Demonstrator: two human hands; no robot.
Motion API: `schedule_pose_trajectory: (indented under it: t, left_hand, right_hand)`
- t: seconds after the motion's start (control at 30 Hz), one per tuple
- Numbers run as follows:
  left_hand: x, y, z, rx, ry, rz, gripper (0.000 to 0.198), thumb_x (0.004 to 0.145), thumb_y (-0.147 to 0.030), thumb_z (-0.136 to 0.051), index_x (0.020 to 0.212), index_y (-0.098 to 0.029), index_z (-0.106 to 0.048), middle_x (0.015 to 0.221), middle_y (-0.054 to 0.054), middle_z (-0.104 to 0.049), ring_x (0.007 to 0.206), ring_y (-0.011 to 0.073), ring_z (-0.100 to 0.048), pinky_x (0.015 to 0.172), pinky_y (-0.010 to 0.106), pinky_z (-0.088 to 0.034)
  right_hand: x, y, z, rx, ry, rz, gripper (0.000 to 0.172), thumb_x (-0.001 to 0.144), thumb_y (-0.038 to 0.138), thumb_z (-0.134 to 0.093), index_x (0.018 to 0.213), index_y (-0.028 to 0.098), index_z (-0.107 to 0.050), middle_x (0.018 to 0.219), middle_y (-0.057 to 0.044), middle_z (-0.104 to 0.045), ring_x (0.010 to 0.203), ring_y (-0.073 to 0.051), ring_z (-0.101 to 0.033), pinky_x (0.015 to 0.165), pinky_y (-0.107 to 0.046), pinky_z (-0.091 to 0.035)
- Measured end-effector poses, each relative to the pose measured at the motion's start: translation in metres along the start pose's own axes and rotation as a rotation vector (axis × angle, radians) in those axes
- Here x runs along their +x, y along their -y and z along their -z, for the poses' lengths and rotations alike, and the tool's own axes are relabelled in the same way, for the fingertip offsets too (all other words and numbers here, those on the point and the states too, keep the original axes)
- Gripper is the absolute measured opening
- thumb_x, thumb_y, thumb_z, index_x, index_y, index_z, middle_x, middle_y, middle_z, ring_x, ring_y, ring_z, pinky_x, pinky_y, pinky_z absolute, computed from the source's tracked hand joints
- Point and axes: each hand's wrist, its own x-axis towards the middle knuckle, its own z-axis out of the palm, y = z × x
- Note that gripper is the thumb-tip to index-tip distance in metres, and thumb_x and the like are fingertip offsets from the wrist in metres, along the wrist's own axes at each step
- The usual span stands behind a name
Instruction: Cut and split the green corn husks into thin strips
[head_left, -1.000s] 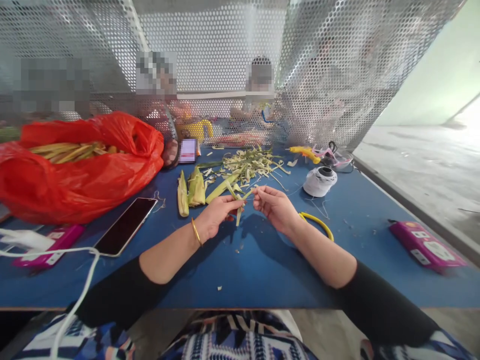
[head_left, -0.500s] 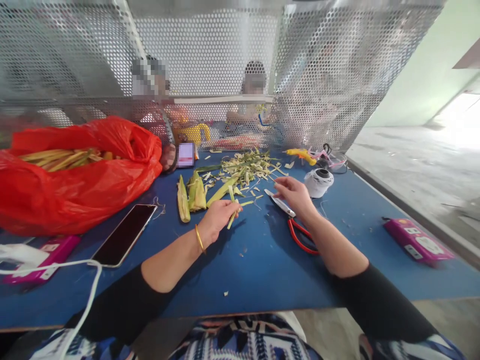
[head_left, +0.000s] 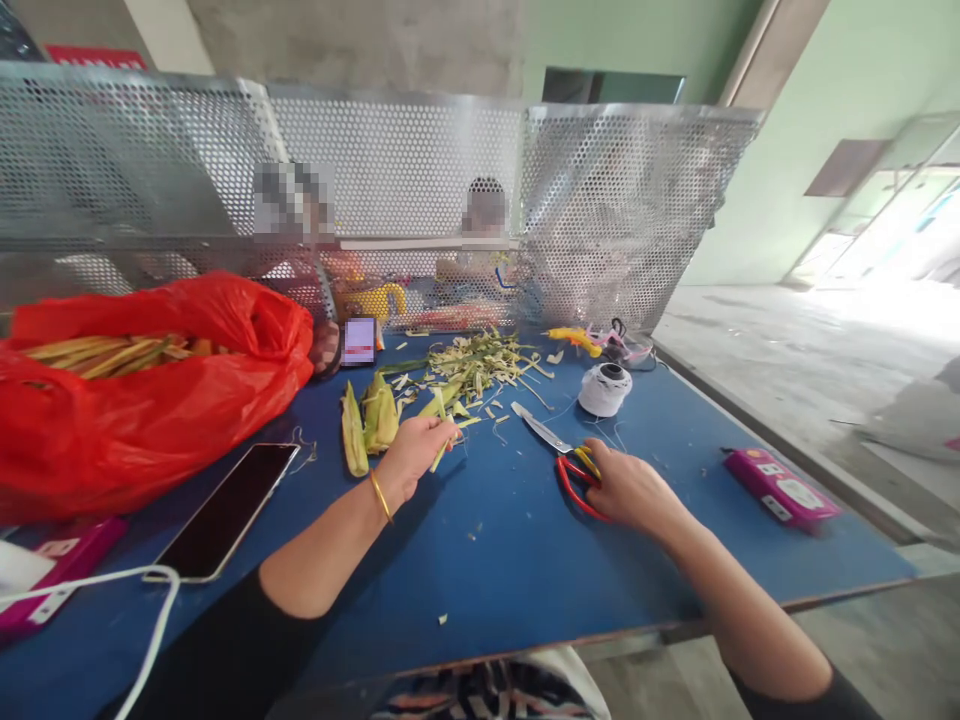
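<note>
My left hand (head_left: 416,455) is closed, pinching a few narrow pale-green plant strips (head_left: 440,402) that cross each other above the table. At my right hand (head_left: 630,488), the fingers are curled round the handles of scissors (head_left: 543,430) with red and yellow grips. The scissors lie on the table, blades shut or nearly so, pointing away to the left. Just beyond my left hand are two thick yellow-green husk-like pieces, one slim (head_left: 353,432) and one wider (head_left: 381,414). A heap of cut green shreds (head_left: 487,362) spreads behind them.
On the blue table (head_left: 517,590) are a white thread spool (head_left: 604,392), a yellow tool (head_left: 577,340), a dark phone (head_left: 229,510) and a magenta box (head_left: 780,487). A red plastic bag (head_left: 180,420) of strips fills the left. Behind a perforated metal screen (head_left: 397,170) sit other people.
My right hand has come down from above the blades to the scissors' handles and taken hold of them. My left hand still holds the strips. The camera view has tilted up and turned slightly right.
</note>
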Motion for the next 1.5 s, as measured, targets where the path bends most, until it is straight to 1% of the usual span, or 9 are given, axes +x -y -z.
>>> schedule_pose_trajectory:
  t: [0.13,0.23,0.33,0.43,0.57,0.7,0.83,1.1,1.5]
  left_hand:
    - [0.004,0.001,0.005,-0.020,-0.032,-0.034,0.023,0.062,-0.035,-0.062,0.048,-0.019,-0.055,0.046,-0.004,-0.045,0.048,0.0096,-0.036,0.049,0.024,-0.025]
    - [0.010,0.004,0.009,-0.027,-0.050,-0.054,0.023,0.062,-0.036,-0.064,0.047,-0.020,-0.055,0.046,-0.003,-0.044,0.047,0.0101,-0.036,0.047,0.024,-0.025]
    - [0.015,0.007,0.008,-0.022,-0.054,-0.051,0.024,0.062,-0.035,-0.066,0.045,-0.021,-0.054,0.044,-0.003,-0.042,0.045,0.0100,-0.035,0.045,0.024,-0.023]
    - [0.016,0.004,0.002,-0.007,-0.057,-0.024,0.025,0.063,-0.032,-0.065,0.044,-0.020,-0.053,0.044,-0.003,-0.042,0.044,0.0089,-0.034,0.045,0.024,-0.021]
    - [0.016,-0.007,-0.006,-0.050,-0.044,0.027,0.024,0.065,-0.029,-0.063,0.045,-0.019,-0.054,0.044,-0.003,-0.045,0.044,0.0085,-0.036,0.045,0.024,-0.023]
    - [0.019,-0.015,-0.003,-0.113,-0.054,0.016,0.025,0.064,-0.033,-0.067,0.048,-0.018,-0.055,0.046,-0.004,-0.045,0.044,0.0074,-0.034,0.044,0.023,-0.019]
    - [0.021,-0.015,0.006,-0.238,0.013,0.079,0.025,0.060,-0.037,-0.074,0.057,-0.015,-0.062,0.052,-0.002,-0.051,0.043,0.0048,-0.029,0.045,0.022,-0.015]
    - [0.022,-0.010,0.014,-0.301,0.028,0.059,0.035,0.057,-0.044,-0.080,0.061,-0.014,-0.062,0.059,-0.001,-0.056,0.045,0.0033,-0.030,0.043,0.020,-0.012]
    - [0.017,-0.010,0.010,-0.342,-0.052,0.047,0.035,0.052,-0.042,-0.081,0.063,-0.012,-0.066,0.062,0.002,-0.062,0.044,0.0029,-0.032,0.042,0.019,-0.014]
  right_hand:
    - [0.007,-0.008,0.000,0.358,-0.071,-0.050,0.055,0.073,0.016,-0.057,0.128,0.013,-0.057,0.079,-0.007,-0.067,0.074,-0.024,-0.063,0.063,-0.031,-0.035]
    - [0.009,-0.001,0.003,1.027,-0.090,0.056,0.054,0.065,0.024,-0.062,0.119,0.018,-0.059,0.069,0.002,-0.059,0.058,-0.016,-0.054,0.056,-0.028,-0.037]
    - [0.019,0.022,0.015,1.621,0.014,0.206,0.051,0.057,0.024,-0.067,0.107,0.022,-0.060,0.077,0.003,-0.061,0.053,-0.010,-0.050,0.050,-0.026,-0.038]
    - [0.035,0.046,0.027,1.837,0.165,0.255,0.046,0.055,0.020,-0.074,0.099,0.021,-0.061,0.071,0.005,-0.058,0.052,-0.008,-0.048,0.050,-0.024,-0.038]
    - [0.048,0.060,0.022,1.837,0.289,0.312,0.046,0.058,0.046,-0.084,0.087,0.019,-0.059,0.063,0.006,-0.054,0.047,-0.007,-0.042,0.045,-0.023,-0.033]
    - [0.041,0.055,0.010,1.789,0.393,0.335,0.059,0.063,0.068,-0.076,0.095,0.021,-0.061,0.073,0.002,-0.059,0.051,-0.009,-0.045,0.048,-0.025,-0.037]
    - [0.036,0.046,0.010,1.738,0.380,0.384,0.059,0.069,0.071,-0.070,0.102,0.022,-0.062,0.074,0.002,-0.056,0.053,-0.010,-0.044,0.051,-0.026,-0.039]
    - [0.034,0.045,0.005,1.531,0.625,0.471,0.065,0.071,0.078,-0.063,0.096,0.019,-0.062,0.071,0.001,-0.055,0.046,-0.007,-0.041,0.045,-0.024,-0.033]
    - [0.028,0.053,0.003,1.343,0.551,0.448,0.067,0.067,0.083,-0.061,0.085,0.018,-0.056,0.068,0.003,-0.051,0.048,-0.007,-0.044,0.043,-0.022,-0.034]
